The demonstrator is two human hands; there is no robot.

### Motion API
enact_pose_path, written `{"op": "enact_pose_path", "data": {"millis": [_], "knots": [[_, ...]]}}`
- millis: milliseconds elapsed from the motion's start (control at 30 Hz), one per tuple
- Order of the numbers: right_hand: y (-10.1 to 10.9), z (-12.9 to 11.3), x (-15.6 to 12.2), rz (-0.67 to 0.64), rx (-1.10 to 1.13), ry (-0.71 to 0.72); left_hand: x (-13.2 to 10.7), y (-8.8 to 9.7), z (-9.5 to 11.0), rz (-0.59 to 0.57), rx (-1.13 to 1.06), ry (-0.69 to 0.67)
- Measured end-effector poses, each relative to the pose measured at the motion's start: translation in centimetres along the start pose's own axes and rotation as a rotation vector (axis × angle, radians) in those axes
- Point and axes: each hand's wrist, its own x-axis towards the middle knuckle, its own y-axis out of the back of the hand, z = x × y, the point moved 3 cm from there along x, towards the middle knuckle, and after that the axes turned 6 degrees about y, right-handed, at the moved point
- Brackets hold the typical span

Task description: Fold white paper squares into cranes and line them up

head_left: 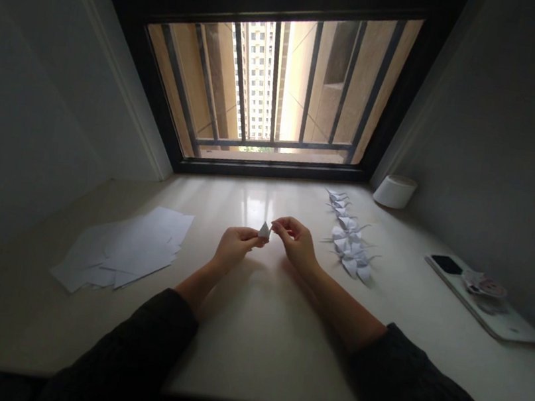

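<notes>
Two-handed pinch on small folded paper (264, 230), held just above worktop (252, 332) centre: left hand (235, 244) fingers pressed on its left side, right hand (298, 238) fingers nipping its right tip. Loose white sheets (127, 250) at left; row of folded cranes (349, 239) just right of hands; white tub (394, 191) far right nr window (284, 89).

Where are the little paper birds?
In the head view, the paper birds sit in a row on the table, right of the right hand pinching the folded paper, near the white round container.
</notes>
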Motion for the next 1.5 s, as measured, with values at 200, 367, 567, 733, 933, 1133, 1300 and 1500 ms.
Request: {"op": "enact_pose_path", "data": {"millis": [200,367,567,733,933,1133,1300,1500], "knots": [[0.2,-1.3,-0.2,-0.001,-0.123,0.107,0.0,0.0,0.0,0.005,-0.007,-0.077],[0.3,-1.4,-0.3,-0.042,-0.185,0.133,0.1,0.4,-0.3,0.042,0.025,-0.160],[0.4,-1.2,-0.5,0.010,-0.272,0.200,0.2,0.4,-0.3,0.070,0.009,-0.111],[0.4,-1.6,-0.6,0.038,-0.271,0.247,0.3,0.2,-0.4,0.033,-0.081,0.017],[0.2,-1.1,-0.4,0.010,-0.173,0.173,0.2,0.3,-0.2,0.052,-0.114,-0.001],[0.1,-0.9,-0.2,-0.085,-0.151,0.140,-0.1,0.3,0.1,0.105,-0.092,-0.104],[0.1,-0.4,0.1,-0.154,-0.171,0.142,0.0,0.5,0.1,0.118,-0.096,-0.135],[-0.1,-0.2,0.0,-0.182,-0.269,0.200,0.1,0.6,0.0,0.120,-0.115,-0.123]]}}
